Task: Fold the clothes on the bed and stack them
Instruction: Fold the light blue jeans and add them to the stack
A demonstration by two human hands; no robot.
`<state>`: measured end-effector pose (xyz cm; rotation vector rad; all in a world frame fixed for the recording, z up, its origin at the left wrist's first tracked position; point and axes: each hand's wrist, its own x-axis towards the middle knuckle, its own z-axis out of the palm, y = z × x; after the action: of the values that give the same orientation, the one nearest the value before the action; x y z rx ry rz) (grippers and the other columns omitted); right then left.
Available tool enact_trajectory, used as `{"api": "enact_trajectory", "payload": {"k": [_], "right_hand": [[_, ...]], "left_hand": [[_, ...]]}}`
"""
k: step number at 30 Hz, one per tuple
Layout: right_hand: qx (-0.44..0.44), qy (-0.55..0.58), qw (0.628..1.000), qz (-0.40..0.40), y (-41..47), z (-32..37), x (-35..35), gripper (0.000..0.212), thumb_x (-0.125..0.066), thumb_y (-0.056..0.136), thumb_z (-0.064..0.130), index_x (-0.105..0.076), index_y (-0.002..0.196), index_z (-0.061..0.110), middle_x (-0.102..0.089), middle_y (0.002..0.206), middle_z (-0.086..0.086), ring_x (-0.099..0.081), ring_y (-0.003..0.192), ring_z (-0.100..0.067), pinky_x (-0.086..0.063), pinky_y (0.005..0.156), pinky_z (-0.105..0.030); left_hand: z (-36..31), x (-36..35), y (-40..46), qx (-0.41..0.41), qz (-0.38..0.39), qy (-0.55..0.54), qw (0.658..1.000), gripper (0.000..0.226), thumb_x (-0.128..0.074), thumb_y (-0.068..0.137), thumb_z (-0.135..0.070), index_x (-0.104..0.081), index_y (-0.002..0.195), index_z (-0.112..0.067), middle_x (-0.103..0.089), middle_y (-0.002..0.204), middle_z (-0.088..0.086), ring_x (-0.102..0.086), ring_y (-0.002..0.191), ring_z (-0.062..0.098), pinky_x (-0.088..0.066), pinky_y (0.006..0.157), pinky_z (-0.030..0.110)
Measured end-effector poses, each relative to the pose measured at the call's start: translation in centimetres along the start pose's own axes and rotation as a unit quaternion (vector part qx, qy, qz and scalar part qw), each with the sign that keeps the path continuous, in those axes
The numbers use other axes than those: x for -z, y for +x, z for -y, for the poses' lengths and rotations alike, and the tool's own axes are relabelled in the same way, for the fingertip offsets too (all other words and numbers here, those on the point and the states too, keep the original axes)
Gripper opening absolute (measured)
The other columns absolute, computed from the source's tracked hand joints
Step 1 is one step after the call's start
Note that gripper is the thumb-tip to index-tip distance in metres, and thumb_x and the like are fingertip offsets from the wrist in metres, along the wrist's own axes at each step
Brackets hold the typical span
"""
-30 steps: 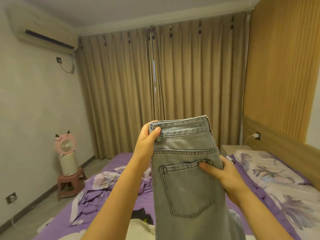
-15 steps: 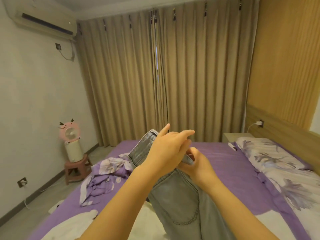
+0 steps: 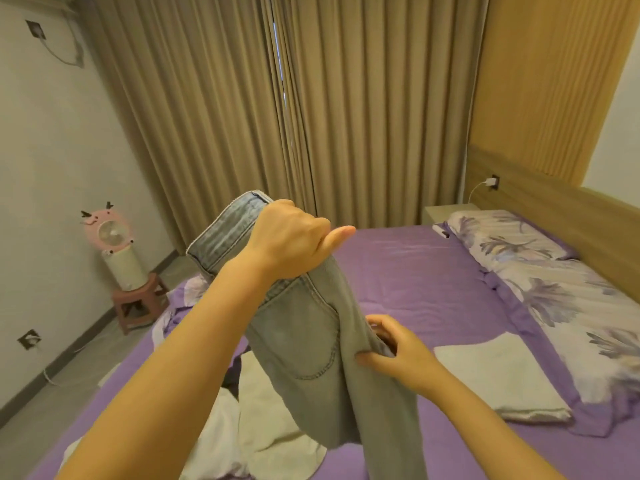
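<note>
A pair of light grey jeans (image 3: 311, 344) hangs in the air over the purple bed (image 3: 426, 271), back pocket toward me. My left hand (image 3: 291, 240) grips them in a fist just below the waistband, thumb sticking out to the right. Lower down, my right hand (image 3: 394, 351) pinches the jeans' right edge near the crotch seam. The legs drop out of view at the bottom. Under the jeans lie unfolded white and cream clothes (image 3: 263, 427) and a dark item, partly hidden. A folded white garment (image 3: 491, 375) lies flat on the bed to the right.
A crumpled floral purple quilt (image 3: 187, 292) lies at the bed's far left, a floral pillow (image 3: 509, 240) at the headboard on the right. A pink fan (image 3: 110, 237) stands on a small stool (image 3: 138, 303) by the left wall. Curtains close the far side.
The jeans went from held flat and upright to tilted and gathered. My left hand shifted from the waistband corner into a fist below it. My right hand slid down off the pocket to the side edge.
</note>
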<state>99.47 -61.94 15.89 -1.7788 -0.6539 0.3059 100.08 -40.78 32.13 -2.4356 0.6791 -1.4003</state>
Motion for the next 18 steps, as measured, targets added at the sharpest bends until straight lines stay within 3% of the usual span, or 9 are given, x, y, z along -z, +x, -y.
{"api": "enact_trajectory", "payload": {"k": [5,10,14,16,18], "right_hand": [[-0.002,-0.03,0.999,-0.039,-0.4,-3.1,-0.5,0.035,-0.073,0.082,0.016,-0.06,0.108,0.035,-0.066,0.105,0.021,-0.059,0.102,0.003,-0.045,0.092,-0.019],[-0.035,0.046,0.996,-0.07,0.1,-3.8,-1.5,0.016,-0.072,0.082,0.012,-0.069,0.097,0.017,-0.07,0.101,0.0,-0.065,0.096,-0.013,-0.051,0.083,-0.022],[-0.045,0.06,0.997,-0.003,1.3,-3.7,-3.7,0.035,-0.071,0.083,0.017,-0.062,0.115,0.03,-0.06,0.119,0.016,-0.053,0.113,0.002,-0.045,0.096,-0.024],[-0.048,0.076,0.995,-0.031,2.2,-3.4,-5.2,0.024,-0.069,0.084,0.013,-0.065,0.104,0.024,-0.063,0.114,0.013,-0.054,0.113,-0.002,-0.045,0.097,-0.027],[-0.039,0.127,0.988,-0.08,2.8,-2.8,-5.7,0.015,-0.065,0.086,0.006,-0.065,0.098,0.014,-0.067,0.106,0.002,-0.058,0.108,-0.01,-0.049,0.088,-0.021]], "left_hand": [[3.1,0.9,-0.3,-0.017,0.005,0.026,1.0,0.074,-0.02,0.101,-0.051,-0.043,0.041,-0.014,-0.039,0.033,0.003,-0.032,0.03,0.026,-0.041,0.049,0.029],[5.1,1.5,-1.8,-0.015,0.014,0.057,0.998,0.075,-0.019,0.101,-0.052,-0.041,0.041,-0.014,-0.038,0.033,0.003,-0.03,0.03,0.025,-0.037,0.048,0.028],[6.2,2.5,-3.1,0.002,0.028,0.066,0.997,0.076,-0.018,0.102,-0.051,-0.044,0.041,-0.013,-0.039,0.033,0.001,-0.034,0.03,0.026,-0.036,0.05,0.027],[6.6,3.4,-3.5,0.002,0.034,0.075,0.997,0.076,-0.019,0.102,-0.051,-0.042,0.04,-0.014,-0.038,0.033,0.001,-0.031,0.03,0.025,-0.034,0.049,0.026],[7.1,4.3,-4.1,0.006,0.03,0.085,0.996,0.075,-0.019,0.101,-0.051,-0.04,0.039,-0.014,-0.037,0.032,0.001,-0.028,0.03,0.023,-0.026,0.05,0.024]]}}
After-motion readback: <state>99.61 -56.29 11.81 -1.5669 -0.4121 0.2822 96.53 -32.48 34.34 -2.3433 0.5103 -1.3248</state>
